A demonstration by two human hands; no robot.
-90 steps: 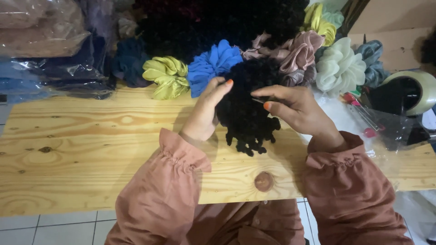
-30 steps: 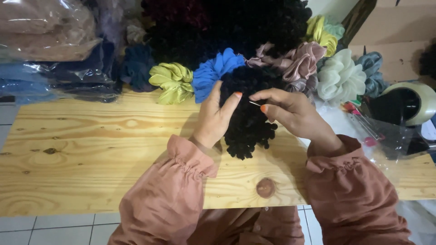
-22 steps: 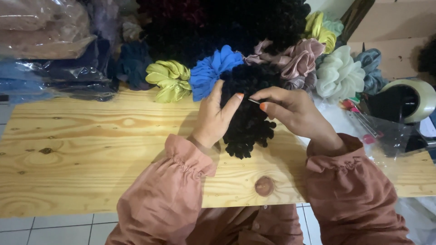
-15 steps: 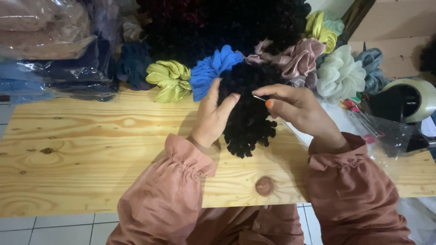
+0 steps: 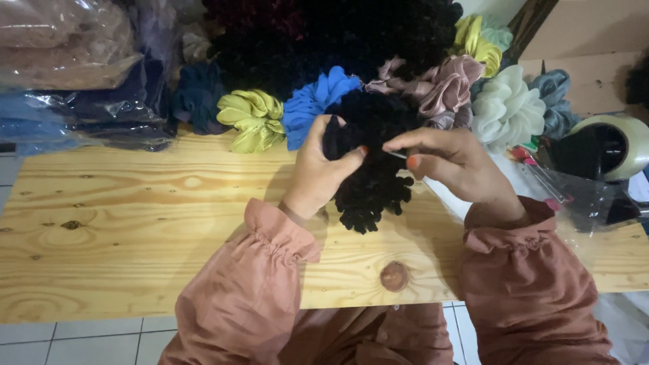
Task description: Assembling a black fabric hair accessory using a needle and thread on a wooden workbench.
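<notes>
Hands, left (image 5: 318,172) and right (image 5: 453,159), each grip clamped on black scrunchie (image 5: 372,169) between them.

Left hand (image 5: 318,169) curled in a closed grip, right hand (image 5: 449,159) pinching fingertips together beside it.

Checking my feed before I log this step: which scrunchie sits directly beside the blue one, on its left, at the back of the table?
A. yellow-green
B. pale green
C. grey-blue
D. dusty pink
A: the yellow-green scrunchie lies right against the blue scrunchie on its left, at the wooden table's far edge.
</notes>
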